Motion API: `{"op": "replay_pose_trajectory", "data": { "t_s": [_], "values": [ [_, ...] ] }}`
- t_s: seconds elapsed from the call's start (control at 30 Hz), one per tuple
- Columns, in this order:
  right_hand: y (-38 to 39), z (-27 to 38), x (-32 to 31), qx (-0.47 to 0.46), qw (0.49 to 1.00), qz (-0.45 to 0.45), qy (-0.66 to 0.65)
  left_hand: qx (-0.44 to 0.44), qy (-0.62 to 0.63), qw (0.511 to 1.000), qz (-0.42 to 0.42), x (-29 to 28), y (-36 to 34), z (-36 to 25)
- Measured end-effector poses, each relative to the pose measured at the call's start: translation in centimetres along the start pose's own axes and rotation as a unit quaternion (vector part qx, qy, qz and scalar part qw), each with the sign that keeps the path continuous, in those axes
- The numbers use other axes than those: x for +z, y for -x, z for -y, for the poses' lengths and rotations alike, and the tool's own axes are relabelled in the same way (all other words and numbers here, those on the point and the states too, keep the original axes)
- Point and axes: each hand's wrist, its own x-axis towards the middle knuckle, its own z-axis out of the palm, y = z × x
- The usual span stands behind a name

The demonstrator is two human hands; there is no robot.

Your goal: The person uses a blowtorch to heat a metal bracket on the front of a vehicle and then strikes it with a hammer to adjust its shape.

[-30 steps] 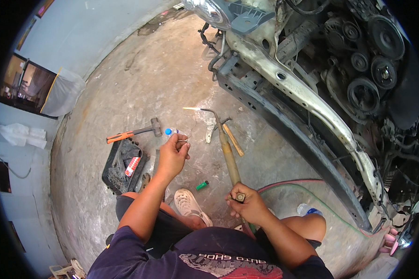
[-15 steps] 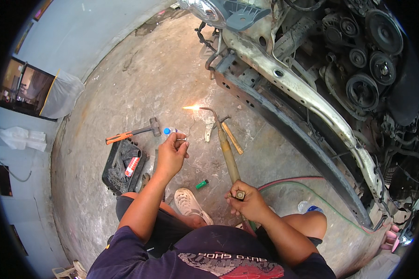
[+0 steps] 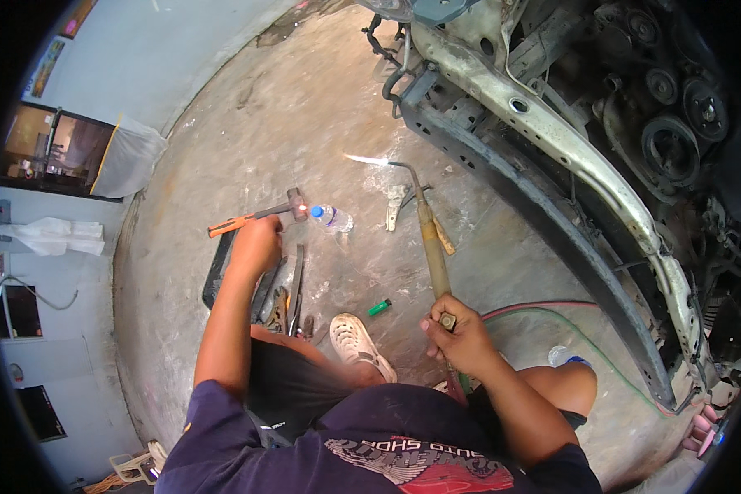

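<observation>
My right hand is wrapped round the valve end of a brass gas torch. From the torch's bent tip a narrow white flame points left, over the floor. My left hand is over a black tool tray, its fingers curled and mostly turned away; what they hold, if anything, cannot be seen. Beside it lies a hammer with an orange-and-black handle. A clear water bottle with a blue cap lies just right of the hammer head.
A car's exposed front bumper beam runs along the right. Red and green hoses curve over the floor. A green lighter, pliers, a whitish metal part and a second hammer's wooden handle lie on the concrete.
The flame has turned from a short orange-yellow one to a longer, thin white one. My left hand has moved left and back to the tray; the thin wire it held no longer shows.
</observation>
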Motion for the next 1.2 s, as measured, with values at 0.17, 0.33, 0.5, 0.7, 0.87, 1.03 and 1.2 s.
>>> {"op": "replay_pose_trajectory", "data": {
  "t_s": [0.17, 0.33, 0.5, 0.7, 0.87, 1.03, 1.2],
  "values": [
    [-0.4, -0.3, 0.1, -0.015, 1.000, 0.009, -0.017, 0.019, -0.060, 0.997, 0.035, 0.7, -1.4, -0.8],
    [-0.1, -0.6, -0.1, -0.011, 1.000, 0.012, -0.012, 0.048, -0.070, 0.996, 0.026, 2.6, -2.4, -0.4],
    [-0.2, -0.4, -0.4, 0.014, 0.999, 0.004, -0.030, 0.034, -0.067, 0.996, 0.040, 3.1, -3.3, -0.7],
    [-0.3, -0.5, -0.5, 0.003, 0.999, 0.009, -0.033, 0.030, -0.070, 0.996, 0.037, 3.5, -3.4, -0.8],
    [-0.5, -0.7, -0.4, 0.004, 0.999, 0.010, -0.035, 0.028, -0.071, 0.996, 0.042, 3.2, -3.3, -1.2],
    [-0.6, -0.7, -0.8, 0.011, 0.999, 0.020, -0.025, 0.029, -0.065, 0.996, 0.051, 3.3, -3.2, -1.1],
    [-0.6, -0.6, -0.8, 0.011, 0.999, 0.017, -0.030, 0.026, -0.060, 0.997, 0.050, 3.9, -3.3, -0.6]
  ]
}}
